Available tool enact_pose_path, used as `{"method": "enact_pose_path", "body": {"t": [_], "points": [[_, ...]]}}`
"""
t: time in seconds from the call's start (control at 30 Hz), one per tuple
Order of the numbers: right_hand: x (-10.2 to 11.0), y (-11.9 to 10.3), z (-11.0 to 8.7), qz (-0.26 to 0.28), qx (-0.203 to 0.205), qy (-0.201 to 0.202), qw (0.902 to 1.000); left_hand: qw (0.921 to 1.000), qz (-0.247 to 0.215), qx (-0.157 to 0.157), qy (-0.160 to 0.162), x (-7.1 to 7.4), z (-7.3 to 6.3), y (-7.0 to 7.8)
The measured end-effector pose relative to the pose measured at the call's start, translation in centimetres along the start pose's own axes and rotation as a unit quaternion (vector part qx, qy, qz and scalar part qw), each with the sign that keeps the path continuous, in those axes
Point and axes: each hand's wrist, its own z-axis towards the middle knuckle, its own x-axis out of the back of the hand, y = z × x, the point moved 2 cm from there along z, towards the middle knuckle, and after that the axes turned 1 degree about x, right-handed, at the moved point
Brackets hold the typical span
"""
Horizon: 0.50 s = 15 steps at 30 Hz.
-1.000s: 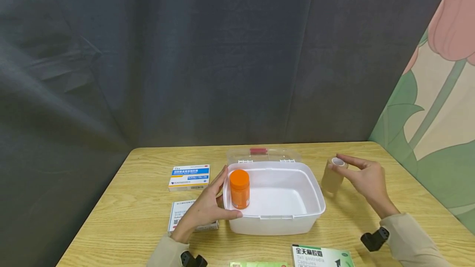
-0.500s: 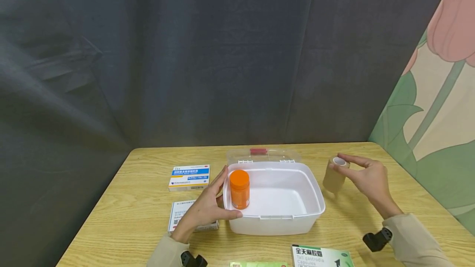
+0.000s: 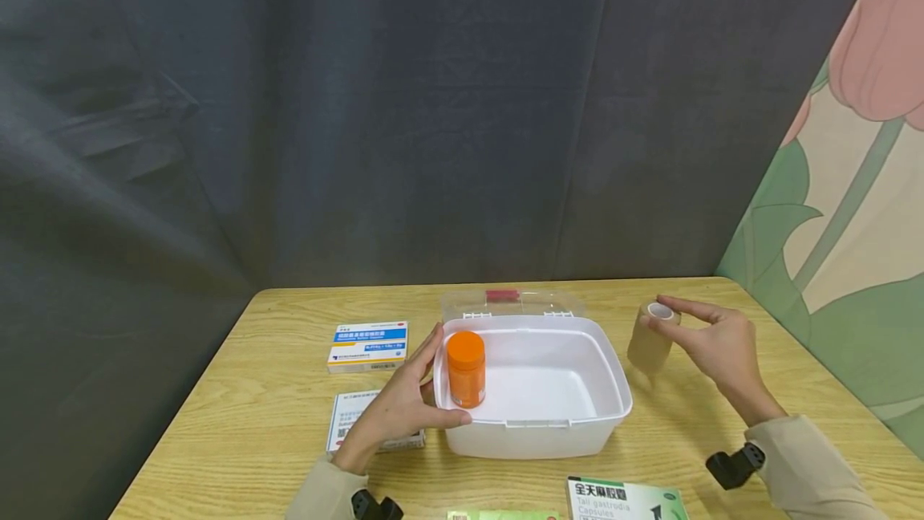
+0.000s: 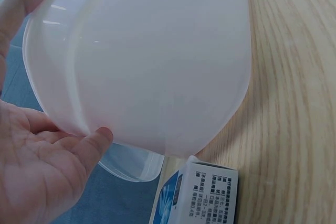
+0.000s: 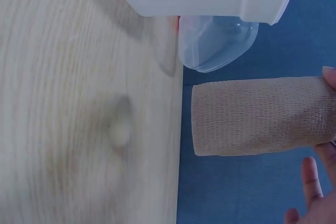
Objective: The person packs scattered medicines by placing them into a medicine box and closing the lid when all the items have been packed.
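Observation:
My left hand (image 3: 399,408) grips the left end of a white plastic storage box (image 3: 530,441), with the thumb at its front rim and the fingers along its side. Inside the box, at the left, an orange bottle (image 3: 467,371) stands upright. In the head view my right hand (image 3: 725,347) is right of the box, pinching the top end of a tan elastic bandage roll (image 3: 646,350). The right wrist view shows the woven bandage roll (image 5: 257,116) held above the tabletop, apart from the box. The clear lid (image 3: 537,302) with a red latch hangs open behind the box.
Left of the box lie a blue-and-white medicine carton (image 3: 368,346) and another carton (image 3: 350,414), partly behind my left hand. In front are a green-and-white capsule carton (image 3: 624,500) and a light green carton (image 3: 501,515), cut off by the frame. A dark curtain (image 3: 433,119) stands behind the table.
My right hand has shifted slightly right and up with the bandage roll. The left hand, the storage box and the orange bottle stay in place.

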Motion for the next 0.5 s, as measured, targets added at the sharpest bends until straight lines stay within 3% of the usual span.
{"method": "enact_pose_path", "body": {"t": [0.5], "points": [[1.00,-0.77,0.07,-0.005,0.000,0.016,0.9999,1.0000,0.005,-0.002,0.002,0.00,-0.02,0.08]]}}
